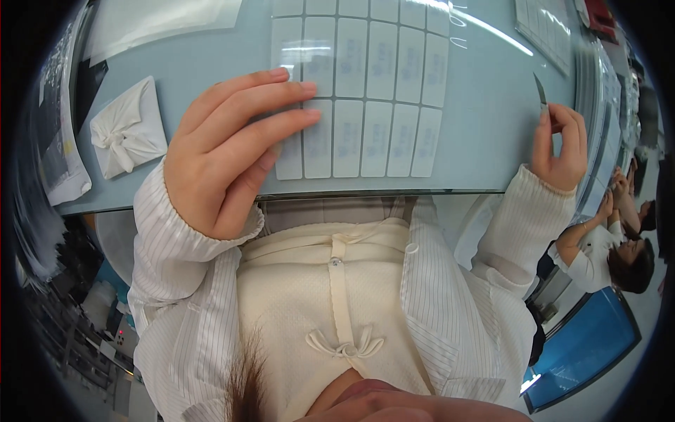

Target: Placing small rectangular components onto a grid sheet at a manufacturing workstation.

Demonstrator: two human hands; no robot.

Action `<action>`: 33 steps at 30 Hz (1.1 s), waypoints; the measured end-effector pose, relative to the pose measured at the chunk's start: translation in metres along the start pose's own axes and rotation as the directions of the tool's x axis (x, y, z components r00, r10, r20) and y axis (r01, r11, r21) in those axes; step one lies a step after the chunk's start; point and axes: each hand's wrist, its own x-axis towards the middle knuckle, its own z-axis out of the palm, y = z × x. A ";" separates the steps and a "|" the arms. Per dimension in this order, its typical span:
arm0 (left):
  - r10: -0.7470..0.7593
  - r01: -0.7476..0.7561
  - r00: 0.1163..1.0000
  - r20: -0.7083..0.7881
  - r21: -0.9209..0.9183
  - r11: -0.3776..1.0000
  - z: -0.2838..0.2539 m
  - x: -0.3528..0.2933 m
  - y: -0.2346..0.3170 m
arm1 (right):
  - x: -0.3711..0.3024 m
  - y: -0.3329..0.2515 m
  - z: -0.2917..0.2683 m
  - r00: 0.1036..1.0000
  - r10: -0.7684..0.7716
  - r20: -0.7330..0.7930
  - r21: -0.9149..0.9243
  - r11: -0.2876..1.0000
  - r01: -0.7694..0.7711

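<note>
My left hand [235,133] lies over the left side of a grid of white rectangular pieces [380,133] with faint grey print. Its fingers are stretched out and slightly apart, the tips resting on or just above the leftmost pieces. The pieces sit in rows on a pale blue-grey tabletop [478,141], with narrow gaps between them. To the right of the grid, my right hand [564,149] is closed in a pinch around a thin, dark, pointed tool [540,90]. The tool's tip points away from me. Its exact kind is hard to tell, since my fingers cover the lower end.
A white cloth-wrapped packet [130,130] with a knot lies at the left. Behind it is a whitish sheet [165,28]. Plastic packaging [67,169] hangs over the left edge. A pale sheet stack [545,32] lies far right. Other people [598,250] sit beyond on the right.
</note>
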 end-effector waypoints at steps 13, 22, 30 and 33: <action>0.035 -0.037 0.998 -0.047 -0.040 0.999 0.005 -0.004 -0.006 | 0.021 -0.150 0.000 0.816 -0.526 0.240 0.606 0.738 0.297; 0.038 -0.042 0.997 -0.070 -0.056 0.998 0.007 -0.005 -0.004 | 0.021 -0.157 -0.001 0.851 -0.477 0.220 0.557 0.778 0.292; 0.035 -0.038 0.997 -0.074 -0.044 0.998 0.004 -0.002 -0.004 | 0.022 -0.161 -0.005 0.848 -0.484 0.214 0.493 0.803 0.334; 0.051 -0.054 0.996 -0.079 -0.038 0.998 0.006 -0.003 -0.006 | 0.022 -0.158 -0.011 0.848 -0.470 0.244 0.453 0.829 0.329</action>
